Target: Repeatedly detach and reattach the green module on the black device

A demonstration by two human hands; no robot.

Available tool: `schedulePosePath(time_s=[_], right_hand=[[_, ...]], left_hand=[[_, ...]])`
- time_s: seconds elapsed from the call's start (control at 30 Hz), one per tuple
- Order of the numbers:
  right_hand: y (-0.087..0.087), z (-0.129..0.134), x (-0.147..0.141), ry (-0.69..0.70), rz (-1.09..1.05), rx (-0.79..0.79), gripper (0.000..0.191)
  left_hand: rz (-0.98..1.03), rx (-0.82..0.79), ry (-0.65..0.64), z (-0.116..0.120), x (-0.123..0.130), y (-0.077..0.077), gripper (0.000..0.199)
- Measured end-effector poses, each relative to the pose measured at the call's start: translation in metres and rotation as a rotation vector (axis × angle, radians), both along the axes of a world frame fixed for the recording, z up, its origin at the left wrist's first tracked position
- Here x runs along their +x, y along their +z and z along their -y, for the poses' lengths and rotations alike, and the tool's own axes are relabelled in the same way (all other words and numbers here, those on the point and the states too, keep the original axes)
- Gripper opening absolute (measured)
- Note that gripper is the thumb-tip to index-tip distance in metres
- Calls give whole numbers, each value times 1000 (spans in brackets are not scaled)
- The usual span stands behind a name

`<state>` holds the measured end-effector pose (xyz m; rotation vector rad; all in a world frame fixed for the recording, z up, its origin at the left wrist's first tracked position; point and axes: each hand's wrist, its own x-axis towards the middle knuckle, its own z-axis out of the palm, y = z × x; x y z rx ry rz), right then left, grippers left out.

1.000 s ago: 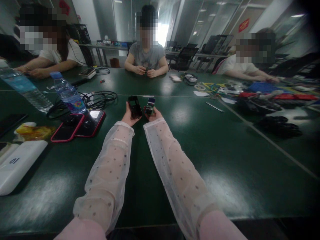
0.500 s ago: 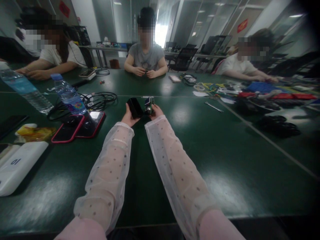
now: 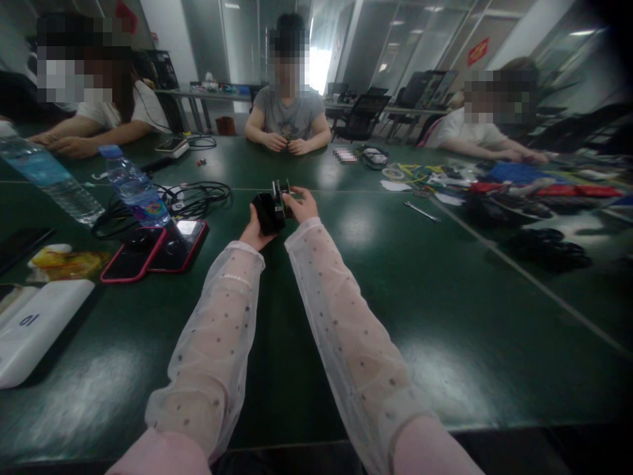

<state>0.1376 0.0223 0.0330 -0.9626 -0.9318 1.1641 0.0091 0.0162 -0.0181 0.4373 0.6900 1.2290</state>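
Observation:
My left hand (image 3: 254, 231) is closed around a black box (image 3: 268, 215), held above the green table (image 3: 366, 277). Just right of it, the fingers of my right hand (image 3: 302, 206) grip a small electronic part (image 3: 280, 196) with metal pieces and a green edge. The part is at the right side of the box and seems to touch it; the exact contact is too small to make out.
To the left are a water bottle (image 3: 133, 185), black cables (image 3: 208, 194), a red-edged phone (image 3: 133, 256) and a white device (image 3: 44, 330). A wrench (image 3: 422, 211) and coloured wires (image 3: 420, 173) lie to the right. A person (image 3: 289, 112) sits opposite, others at both sides.
My right hand has turned and moved slightly up, its fingers now over the part. The electronic part has shifted left against the black box. My left hand has barely moved.

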Motion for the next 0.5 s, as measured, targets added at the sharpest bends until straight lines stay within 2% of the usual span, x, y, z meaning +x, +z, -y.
schedulePosePath(time_s=[0.2, 0.4, 0.5], right_hand=[[-3, 11, -11, -60, 297, 135, 27], [5, 24, -12, -27, 459, 217, 28], [8, 29, -14, -9, 453, 249, 25]], left_hand=[[-8, -20, -29, 7, 0, 8, 74], [-12, -14, -35, 11, 3, 13, 71], [-31, -35, -16, 11, 2, 12, 70]])
